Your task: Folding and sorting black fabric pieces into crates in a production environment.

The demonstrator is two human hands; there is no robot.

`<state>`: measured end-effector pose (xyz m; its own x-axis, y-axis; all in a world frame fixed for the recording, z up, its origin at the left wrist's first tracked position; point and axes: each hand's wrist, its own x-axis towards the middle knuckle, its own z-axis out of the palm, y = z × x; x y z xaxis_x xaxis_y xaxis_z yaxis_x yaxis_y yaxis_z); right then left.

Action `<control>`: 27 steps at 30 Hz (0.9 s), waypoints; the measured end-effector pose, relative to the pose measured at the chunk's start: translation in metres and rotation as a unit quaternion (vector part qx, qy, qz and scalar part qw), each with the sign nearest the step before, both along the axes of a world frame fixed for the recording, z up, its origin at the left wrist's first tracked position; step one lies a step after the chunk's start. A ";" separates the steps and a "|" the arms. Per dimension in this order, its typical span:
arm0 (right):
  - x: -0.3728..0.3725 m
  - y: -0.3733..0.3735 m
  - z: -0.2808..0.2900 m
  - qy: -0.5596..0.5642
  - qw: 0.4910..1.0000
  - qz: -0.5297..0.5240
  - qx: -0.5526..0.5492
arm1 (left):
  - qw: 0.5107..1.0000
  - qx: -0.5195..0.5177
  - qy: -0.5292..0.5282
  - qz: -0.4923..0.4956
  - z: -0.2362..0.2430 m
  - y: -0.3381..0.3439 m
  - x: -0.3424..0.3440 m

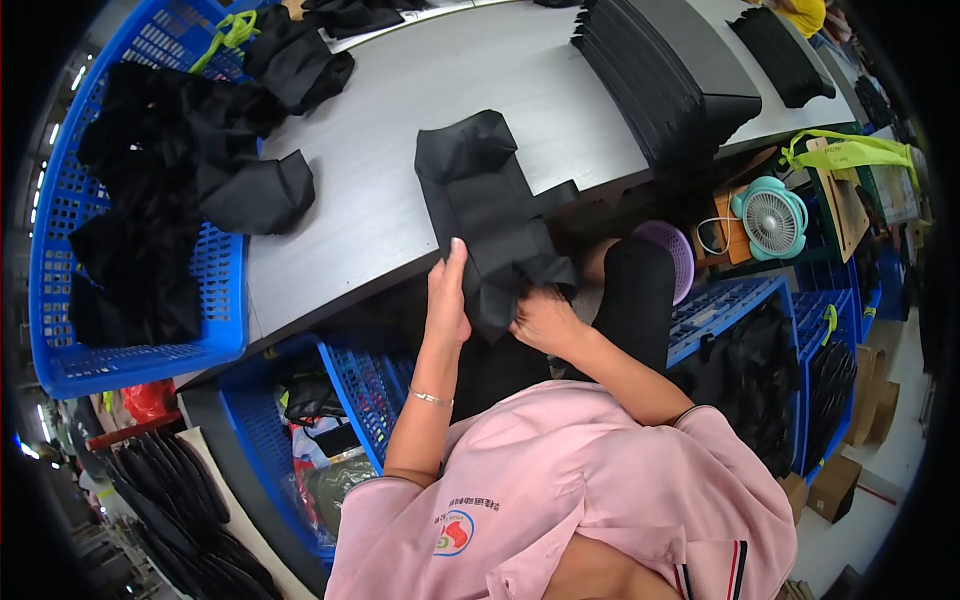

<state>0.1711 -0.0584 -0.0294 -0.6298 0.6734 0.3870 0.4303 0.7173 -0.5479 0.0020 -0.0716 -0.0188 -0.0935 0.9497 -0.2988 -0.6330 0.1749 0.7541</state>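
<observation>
A black fabric piece point(485, 215) with folded flaps lies partly on the grey table and hangs over its front edge toward my lap. My right hand point(545, 320) is closed on the lower right part of this piece; its fingertips are hidden in the folds. Along the left edge of the cloth is my left hand point(449, 300), its visible fingers stretched upward and touching the edge. Some of its fingers are out of sight.
A blue basket point(215, 345) heaped with black fabric pieces point(165, 180) stands at the left. Stacked black panels point(665, 75) sit at the far right of the table point(350, 180). A turquoise fan point(772, 218), a purple basket point(677, 255) and blue crates point(735, 305) are on the right.
</observation>
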 end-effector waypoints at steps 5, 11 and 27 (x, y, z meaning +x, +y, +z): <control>0.024 -0.003 0.041 0.025 0.972 -0.019 -0.232 | 0.996 -0.062 -0.026 0.055 0.000 -0.003 0.015; 0.014 -0.011 0.063 0.080 0.968 -0.231 -0.055 | 0.983 0.033 0.003 0.182 0.008 -0.010 0.050; 0.059 -0.015 0.091 0.142 0.832 0.014 -0.535 | 0.994 0.007 0.016 0.110 0.017 -0.023 0.036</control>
